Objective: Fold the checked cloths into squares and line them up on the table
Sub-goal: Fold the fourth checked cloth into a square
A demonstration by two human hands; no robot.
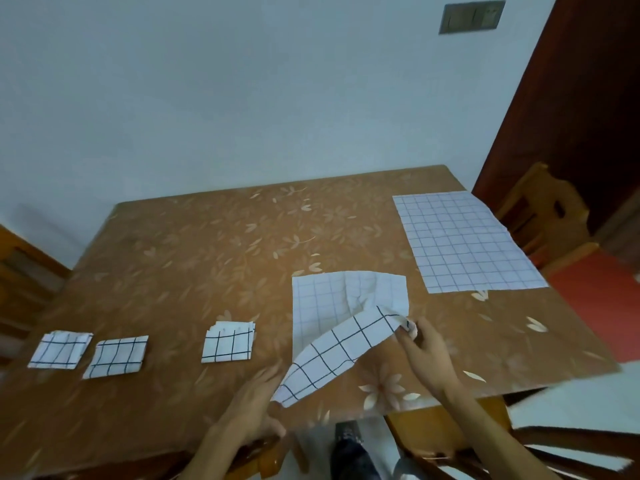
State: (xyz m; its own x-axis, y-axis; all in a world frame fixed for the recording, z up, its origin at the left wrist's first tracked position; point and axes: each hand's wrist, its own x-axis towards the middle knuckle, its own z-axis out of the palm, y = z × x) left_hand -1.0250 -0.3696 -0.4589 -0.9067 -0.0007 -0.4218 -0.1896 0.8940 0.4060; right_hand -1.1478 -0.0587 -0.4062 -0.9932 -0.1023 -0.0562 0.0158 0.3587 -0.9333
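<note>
Three folded checked squares (60, 349) (117, 356) (228, 344) line the left, a half-folded cloth (332, 306) lies centre, a flat cloth (464, 244) far right.

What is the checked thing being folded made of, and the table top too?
The cloth looks like thin woven fabric, matte white with dark lines: it creases and droops where the right hand pinches its corner. The table seems covered in a smooth plastic or vinyl sheet, brown with printed leaves; its faint sheen suggests that, though it could be laminate.

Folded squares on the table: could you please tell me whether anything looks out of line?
The right square sits apart from the left square and middle square, leaving an uneven gap; its layers splay.
</note>
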